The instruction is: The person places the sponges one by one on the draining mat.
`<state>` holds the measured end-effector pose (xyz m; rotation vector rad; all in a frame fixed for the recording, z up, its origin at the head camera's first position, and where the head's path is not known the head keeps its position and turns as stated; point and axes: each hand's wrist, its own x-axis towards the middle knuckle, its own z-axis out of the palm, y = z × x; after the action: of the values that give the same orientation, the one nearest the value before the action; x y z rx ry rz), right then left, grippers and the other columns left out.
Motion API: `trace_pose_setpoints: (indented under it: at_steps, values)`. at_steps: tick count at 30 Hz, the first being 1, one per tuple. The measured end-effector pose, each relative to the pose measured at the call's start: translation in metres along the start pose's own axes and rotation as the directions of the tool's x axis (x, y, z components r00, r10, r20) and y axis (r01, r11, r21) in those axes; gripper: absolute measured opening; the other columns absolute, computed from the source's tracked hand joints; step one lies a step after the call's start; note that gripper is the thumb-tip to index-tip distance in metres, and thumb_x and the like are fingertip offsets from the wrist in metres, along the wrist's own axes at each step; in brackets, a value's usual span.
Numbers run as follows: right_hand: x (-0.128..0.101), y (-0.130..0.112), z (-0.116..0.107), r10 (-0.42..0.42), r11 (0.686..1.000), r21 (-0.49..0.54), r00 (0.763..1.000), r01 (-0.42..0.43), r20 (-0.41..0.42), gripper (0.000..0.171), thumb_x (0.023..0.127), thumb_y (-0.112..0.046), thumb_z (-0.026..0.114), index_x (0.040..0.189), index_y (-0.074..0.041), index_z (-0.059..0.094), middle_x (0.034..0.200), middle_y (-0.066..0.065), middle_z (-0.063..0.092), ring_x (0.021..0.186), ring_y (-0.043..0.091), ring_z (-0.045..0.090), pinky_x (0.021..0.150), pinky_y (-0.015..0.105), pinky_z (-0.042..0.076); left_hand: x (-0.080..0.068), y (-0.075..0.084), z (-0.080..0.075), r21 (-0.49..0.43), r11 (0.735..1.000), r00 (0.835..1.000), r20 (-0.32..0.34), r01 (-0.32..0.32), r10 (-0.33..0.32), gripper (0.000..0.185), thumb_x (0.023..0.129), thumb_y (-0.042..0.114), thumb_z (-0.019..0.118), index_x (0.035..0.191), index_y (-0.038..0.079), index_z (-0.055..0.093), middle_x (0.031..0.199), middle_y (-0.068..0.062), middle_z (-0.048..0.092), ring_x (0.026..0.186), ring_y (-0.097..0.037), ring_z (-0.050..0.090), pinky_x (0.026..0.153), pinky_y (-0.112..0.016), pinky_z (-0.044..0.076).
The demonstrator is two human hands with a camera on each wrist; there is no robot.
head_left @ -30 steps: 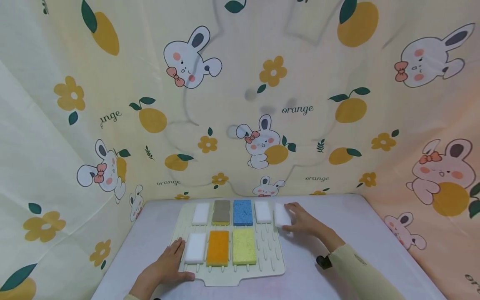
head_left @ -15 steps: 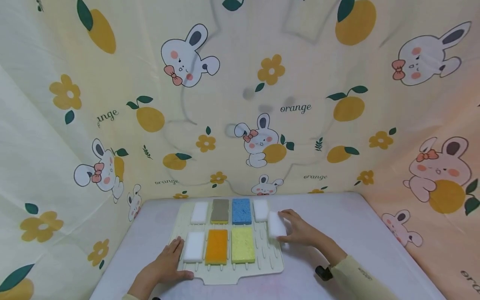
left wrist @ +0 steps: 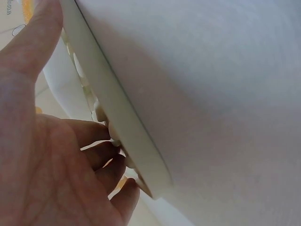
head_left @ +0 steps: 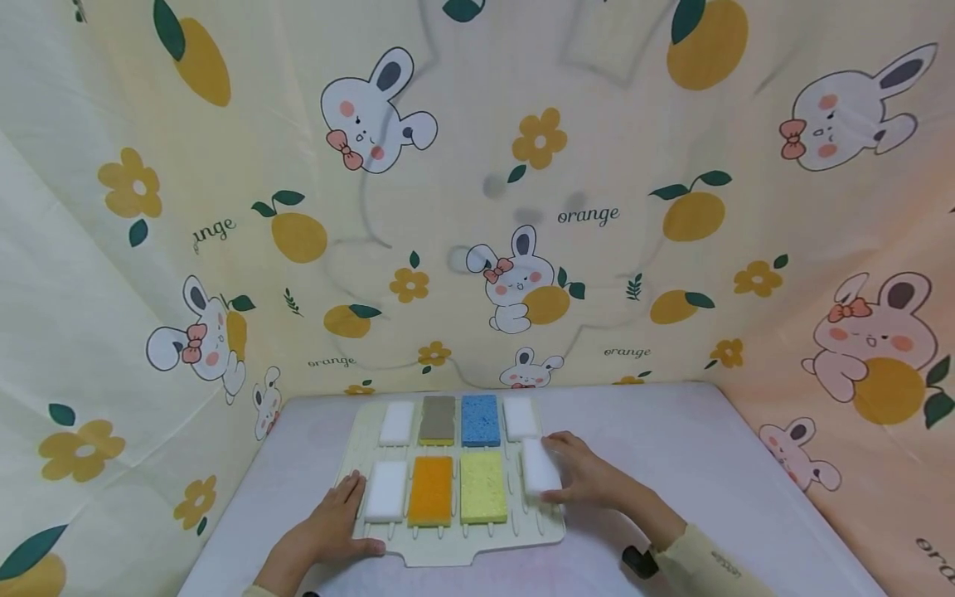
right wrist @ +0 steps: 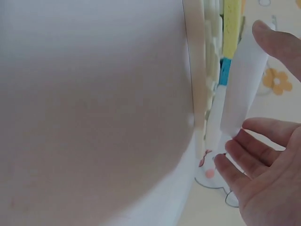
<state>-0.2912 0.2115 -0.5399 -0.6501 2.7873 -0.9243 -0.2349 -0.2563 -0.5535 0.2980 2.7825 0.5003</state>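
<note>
A cream pegged tray (head_left: pixel 533 522) lies on the white table. Its back row holds a white sponge (head_left: pixel 397 422), a grey one (head_left: pixel 438 418), a blue one (head_left: pixel 481 419) and another white one (head_left: pixel 520 419). In front lie a white sponge (head_left: pixel 387 491), an orange one (head_left: pixel 430 490) and a yellow one (head_left: pixel 483 487). My right hand (head_left: pixel 578 477) pinches a further white sponge (head_left: pixel 539 468) (right wrist: pixel 242 89) just right of the yellow one, over the tray's front right. My left hand (head_left: pixel 339 518) rests flat on the tray's front left edge (left wrist: pixel 117 108), its fingers (left wrist: pixel 101 155) touching the pegs.
The white table (head_left: pixel 671 448) is walled on three sides by a cream cloth printed with rabbits and oranges (head_left: pixel 522 207). A dark wrist device (head_left: pixel 640 562) sits on my right sleeve. Bare tabletop lies right of the tray.
My right hand has carried the white sponge from the tray's back right corner towards me and leftwards, to beside the yellow sponge. The left hand has stayed put.
</note>
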Motion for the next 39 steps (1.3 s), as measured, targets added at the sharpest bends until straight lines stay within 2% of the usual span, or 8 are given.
trace_pose_setpoints:
  at_steps: [12, 23, 28, 34, 39]
  values:
    - [-0.005, -0.008, 0.01, -0.056, 0.998, -0.025, 0.998, 0.057, 0.035, 0.108, 0.079, -0.046, 0.097, 0.157, 0.008, 0.046, 0.157, 0.026, 0.046, 0.147, 0.044, 0.045, 0.122, 0.06, 0.041, -0.001, 0.003, 0.0, 0.002, 1.0, 1.0, 0.016, 0.019, -0.019, 0.129, 0.078, 0.067, 0.087, 0.162, -0.012, 0.031, 0.171, -0.034, 0.023, 0.16, -0.049, 0.024, 0.131, -0.063, 0.02]
    - [-0.003, -0.009, 0.018, -0.048, 0.997, -0.06, 0.997, 0.051, 0.057, 0.109, 0.079, -0.049, 0.097, 0.157, 0.007, 0.046, 0.157, 0.025, 0.046, 0.147, 0.042, 0.046, 0.12, 0.058, 0.044, 0.0, 0.002, 0.0, 0.001, 0.999, 0.999, 0.02, 0.033, -0.033, 0.13, 0.077, 0.068, 0.087, 0.163, -0.012, 0.03, 0.172, -0.033, 0.023, 0.16, -0.048, 0.024, 0.131, -0.063, 0.019]
    - [-0.005, -0.012, 0.018, -0.041, 0.997, -0.069, 0.997, 0.045, 0.063, 0.108, 0.079, -0.048, 0.097, 0.157, 0.007, 0.046, 0.158, 0.025, 0.045, 0.147, 0.041, 0.046, 0.12, 0.058, 0.044, 0.0, 0.003, -0.001, 0.002, 1.0, 1.0, 0.011, 0.011, -0.011, 0.129, 0.078, 0.066, 0.088, 0.162, -0.013, 0.03, 0.171, -0.034, 0.023, 0.16, -0.049, 0.024, 0.131, -0.063, 0.019]
    - [-0.007, -0.011, 0.018, -0.064, 0.996, -0.057, 0.996, 0.068, 0.058, 0.111, 0.079, -0.048, 0.096, 0.16, 0.007, 0.042, 0.161, 0.026, 0.041, 0.15, 0.045, 0.041, 0.121, 0.06, 0.042, -0.002, 0.003, 0.0, 0.0, 1.0, 1.0, -0.012, -0.001, 0.001, 0.129, 0.077, 0.066, 0.088, 0.161, -0.013, 0.032, 0.171, -0.034, 0.024, 0.159, -0.049, 0.026, 0.13, -0.063, 0.021]
    - [-0.013, -0.002, 0.016, -0.1, 0.99, -0.095, 0.995, 0.101, 0.01, 0.115, 0.082, -0.054, 0.092, 0.164, 0.004, 0.035, 0.166, 0.025, 0.037, 0.153, 0.047, 0.037, 0.122, 0.063, 0.039, -0.005, 0.003, 0.002, -0.012, 1.0, 1.0, -0.017, -0.001, 0.001, 0.13, 0.076, 0.067, 0.088, 0.162, -0.013, 0.031, 0.172, -0.034, 0.023, 0.159, -0.049, 0.024, 0.13, -0.063, 0.022]
